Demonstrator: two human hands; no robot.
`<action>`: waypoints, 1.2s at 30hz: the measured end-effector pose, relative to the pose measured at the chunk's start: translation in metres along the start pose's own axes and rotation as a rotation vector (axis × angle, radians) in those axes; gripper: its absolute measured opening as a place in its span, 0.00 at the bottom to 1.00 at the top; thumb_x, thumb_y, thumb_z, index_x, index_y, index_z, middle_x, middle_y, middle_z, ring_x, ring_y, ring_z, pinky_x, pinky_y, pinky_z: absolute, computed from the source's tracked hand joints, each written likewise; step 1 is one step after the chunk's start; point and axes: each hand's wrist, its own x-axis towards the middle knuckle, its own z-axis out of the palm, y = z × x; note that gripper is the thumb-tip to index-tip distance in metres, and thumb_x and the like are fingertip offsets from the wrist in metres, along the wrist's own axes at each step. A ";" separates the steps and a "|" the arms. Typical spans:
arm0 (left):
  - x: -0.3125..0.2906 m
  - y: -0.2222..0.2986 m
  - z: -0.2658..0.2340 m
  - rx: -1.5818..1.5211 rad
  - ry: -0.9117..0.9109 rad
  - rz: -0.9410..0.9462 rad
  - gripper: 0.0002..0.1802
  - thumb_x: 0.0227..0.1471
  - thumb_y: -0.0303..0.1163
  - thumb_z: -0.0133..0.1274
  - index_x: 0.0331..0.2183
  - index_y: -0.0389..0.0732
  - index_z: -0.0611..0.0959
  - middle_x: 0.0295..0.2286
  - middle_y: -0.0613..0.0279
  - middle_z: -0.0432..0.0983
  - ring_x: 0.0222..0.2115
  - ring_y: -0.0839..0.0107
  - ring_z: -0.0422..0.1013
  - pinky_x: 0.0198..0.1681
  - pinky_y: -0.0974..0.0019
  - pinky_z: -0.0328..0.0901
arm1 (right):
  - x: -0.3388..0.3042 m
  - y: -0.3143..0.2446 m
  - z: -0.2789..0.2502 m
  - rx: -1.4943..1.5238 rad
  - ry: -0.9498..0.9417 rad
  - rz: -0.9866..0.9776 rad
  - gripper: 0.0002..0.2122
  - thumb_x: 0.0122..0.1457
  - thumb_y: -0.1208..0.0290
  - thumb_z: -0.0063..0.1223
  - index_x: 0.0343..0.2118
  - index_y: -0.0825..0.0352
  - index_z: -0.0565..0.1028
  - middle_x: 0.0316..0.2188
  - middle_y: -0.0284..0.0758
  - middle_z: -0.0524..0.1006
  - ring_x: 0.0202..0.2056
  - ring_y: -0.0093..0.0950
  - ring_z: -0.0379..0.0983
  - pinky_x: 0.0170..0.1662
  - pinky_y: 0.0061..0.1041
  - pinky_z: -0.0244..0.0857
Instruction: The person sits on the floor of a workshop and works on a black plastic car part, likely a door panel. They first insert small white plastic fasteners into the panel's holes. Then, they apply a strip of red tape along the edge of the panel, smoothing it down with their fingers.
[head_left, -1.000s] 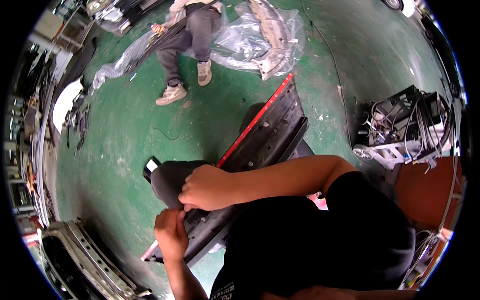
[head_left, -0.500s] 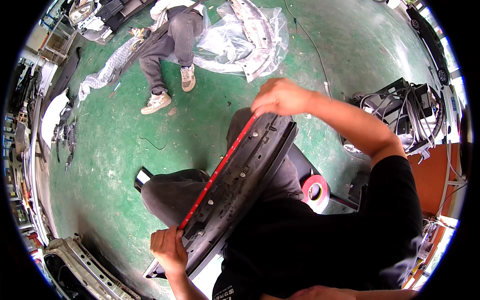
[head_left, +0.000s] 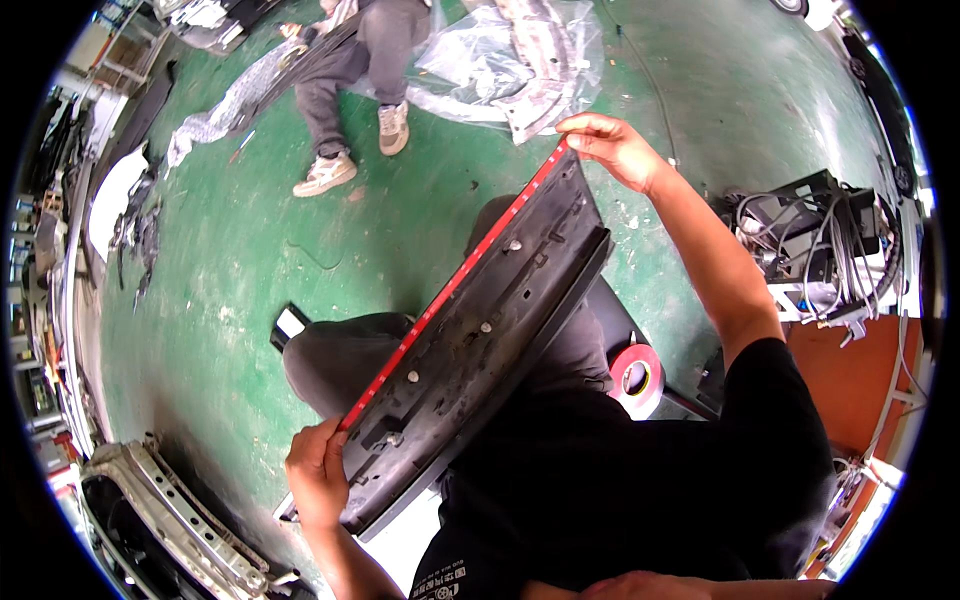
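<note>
A long black plastic car trim panel [head_left: 500, 300] lies slanted across my lap, its inner side with pale clips facing up. Red-backed adhesive tape [head_left: 455, 285] runs along the panel's far left edge. My left hand [head_left: 318, 475] grips the panel's lower left end, thumb over the edge by the tape. Up at the far right corner, my right hand [head_left: 615, 150] pinches the panel's tip and the tape's end between thumb and fingers. A red tape roll [head_left: 648, 385] rests beside my right thigh.
Another person [head_left: 345, 75] sits ahead, holding a long dark strip. Plastic sheeting with a curved part [head_left: 540, 70] lies on the green floor [head_left: 230, 300]. A cart with coiled cables [head_left: 820, 240] stands at right; a metal car body part [head_left: 170, 510] is at lower left.
My right hand has moved up and right to the panel's far tip, uncovering more red tape. The panel and my left hand have shifted slightly; the view has tilted a little.
</note>
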 end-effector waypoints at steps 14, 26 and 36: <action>-0.117 -0.126 -0.071 -0.124 0.062 -0.595 0.12 0.67 0.34 0.64 0.40 0.32 0.90 0.30 0.56 0.85 0.33 0.73 0.76 0.42 0.64 0.71 | 0.021 0.067 0.058 0.334 0.299 -0.015 0.14 0.73 0.68 0.64 0.56 0.71 0.85 0.54 0.34 0.85 0.57 0.25 0.78 0.66 0.28 0.66; -0.156 -0.166 -0.110 -0.428 0.071 -0.538 0.24 0.63 0.36 0.69 0.54 0.31 0.84 0.44 0.56 0.86 0.47 0.66 0.81 0.56 0.63 0.73 | 0.040 0.030 0.106 0.417 0.178 0.003 0.14 0.73 0.67 0.63 0.56 0.69 0.84 0.52 0.32 0.86 0.54 0.25 0.80 0.63 0.27 0.70; 0.073 -0.016 0.004 -0.299 -0.447 -0.254 0.12 0.64 0.23 0.64 0.46 0.36 0.80 0.36 0.69 0.74 0.38 0.77 0.66 0.44 0.71 0.63 | 0.000 -0.044 0.138 -0.221 0.079 -0.259 0.29 0.72 0.56 0.66 0.70 0.66 0.74 0.63 0.39 0.81 0.65 0.30 0.76 0.69 0.32 0.68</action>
